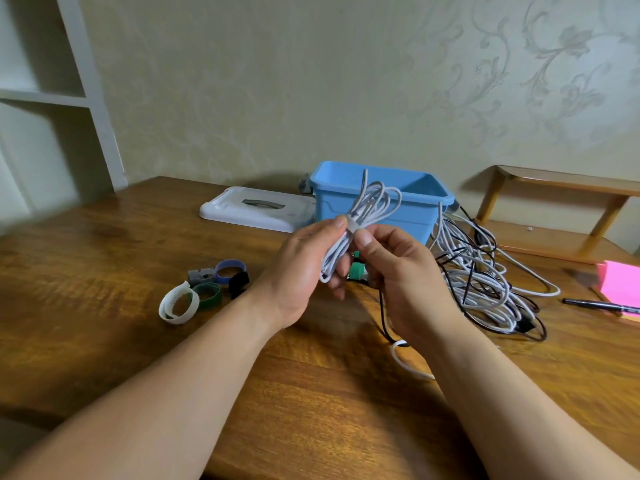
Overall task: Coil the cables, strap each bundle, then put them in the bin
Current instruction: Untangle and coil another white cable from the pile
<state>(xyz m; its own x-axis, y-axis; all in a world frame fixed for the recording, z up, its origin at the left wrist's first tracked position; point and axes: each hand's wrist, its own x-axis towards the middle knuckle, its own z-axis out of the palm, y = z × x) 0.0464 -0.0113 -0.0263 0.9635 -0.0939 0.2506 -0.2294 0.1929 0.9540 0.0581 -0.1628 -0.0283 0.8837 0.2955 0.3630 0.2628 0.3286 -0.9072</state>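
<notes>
Wooden table (104, 254) under patterned wallpaper (346, 81); a coiled white cable bundle (335, 251) is held above it, just in front of the blue bin (332, 206); the left hand (304, 261) grips its lower loops, the right hand (401, 268) pinches the pale strap (352, 226) wrapped round its middle; loose straps (207, 285) lie to the left, a cable tangle (481, 282) to the right beside the bin.
</notes>
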